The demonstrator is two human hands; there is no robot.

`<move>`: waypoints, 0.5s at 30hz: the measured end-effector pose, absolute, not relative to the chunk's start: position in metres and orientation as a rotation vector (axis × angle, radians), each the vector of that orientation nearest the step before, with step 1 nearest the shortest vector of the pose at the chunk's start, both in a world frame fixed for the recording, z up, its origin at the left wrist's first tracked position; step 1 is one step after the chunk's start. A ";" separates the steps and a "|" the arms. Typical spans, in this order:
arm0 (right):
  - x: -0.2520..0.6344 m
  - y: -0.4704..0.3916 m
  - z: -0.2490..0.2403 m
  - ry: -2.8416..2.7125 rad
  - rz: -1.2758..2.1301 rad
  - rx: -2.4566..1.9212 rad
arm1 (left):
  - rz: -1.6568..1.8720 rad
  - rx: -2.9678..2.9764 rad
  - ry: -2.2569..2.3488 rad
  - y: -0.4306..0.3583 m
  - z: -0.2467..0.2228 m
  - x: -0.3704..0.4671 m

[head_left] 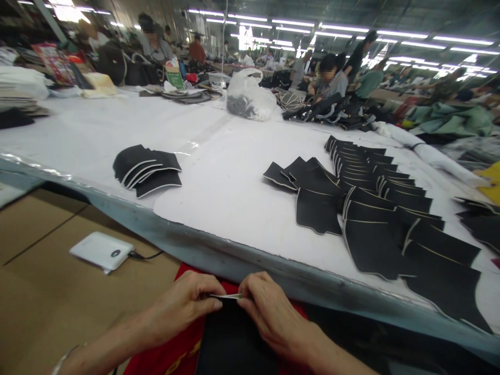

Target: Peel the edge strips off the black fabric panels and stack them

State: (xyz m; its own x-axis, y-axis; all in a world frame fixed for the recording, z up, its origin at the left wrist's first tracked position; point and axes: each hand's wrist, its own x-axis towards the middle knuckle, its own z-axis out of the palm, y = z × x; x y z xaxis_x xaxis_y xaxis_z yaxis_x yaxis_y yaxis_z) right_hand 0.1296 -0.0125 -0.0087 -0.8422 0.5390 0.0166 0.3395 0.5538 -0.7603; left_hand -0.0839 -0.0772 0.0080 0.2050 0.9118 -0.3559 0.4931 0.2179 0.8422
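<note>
My left hand (pixel 195 299) and my right hand (pixel 265 304) pinch the top edge of a black panel (pixel 234 338) with a pale edge, one hand at each side. It hangs down in front of a red cloth (pixel 167 349), just below the table's front edge. On the table to the right, rows of overlapping black panels (pixel 371 245) with pale edges fan out. A smaller overlapping pile of black pieces (pixel 152 169) sits farther left. Whether the held panel is leather or another sheet material, I cannot tell.
The white-topped table (pixel 211 172) runs across in front of me. Below its edge at left, a white power bank (pixel 102 251) with a cable lies on brown cardboard (pixel 39 291). At the back stand a filled plastic bag (pixel 250 96) and dark bags (pixel 332 112). Several people work beyond.
</note>
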 end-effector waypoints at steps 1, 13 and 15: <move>0.130 -0.013 -0.010 -2.537 1.171 -0.742 | 0.510 1.434 1.423 -0.077 0.009 -0.084; 0.128 -0.016 -0.017 -2.491 1.068 -0.663 | 0.509 1.543 1.400 -0.073 0.015 -0.074; 0.127 -0.017 -0.020 -2.495 1.026 -0.633 | 0.487 1.591 1.409 -0.072 0.013 -0.070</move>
State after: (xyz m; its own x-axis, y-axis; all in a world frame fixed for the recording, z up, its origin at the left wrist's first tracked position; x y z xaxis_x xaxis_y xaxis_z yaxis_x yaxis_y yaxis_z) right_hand 0.1271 -0.0168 -0.0198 -0.8312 0.5316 0.1631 0.2631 0.6344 -0.7269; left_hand -0.0702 -0.0717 0.0131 0.2651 0.9245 -0.2738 0.5583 0.0843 0.8253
